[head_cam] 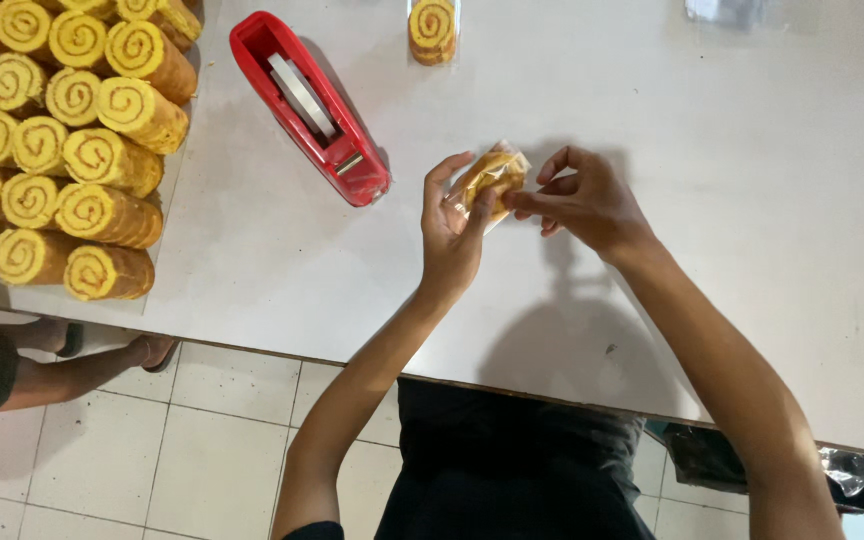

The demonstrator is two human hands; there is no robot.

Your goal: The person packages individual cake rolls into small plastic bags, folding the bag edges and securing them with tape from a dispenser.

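Head view: left hand [452, 235] and right hand [582, 200] both pinch a wrapped roll [490, 178] above the desk [732, 150], fingers closed on wrapper; tape dispenser [312, 105] nearby.

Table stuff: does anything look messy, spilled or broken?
Nothing stands out. The swirl cakes sit stacked neatly at the table's left end, the red tape dispenser lies flat, and both hands, left hand and right hand, hold one wrapped cake.
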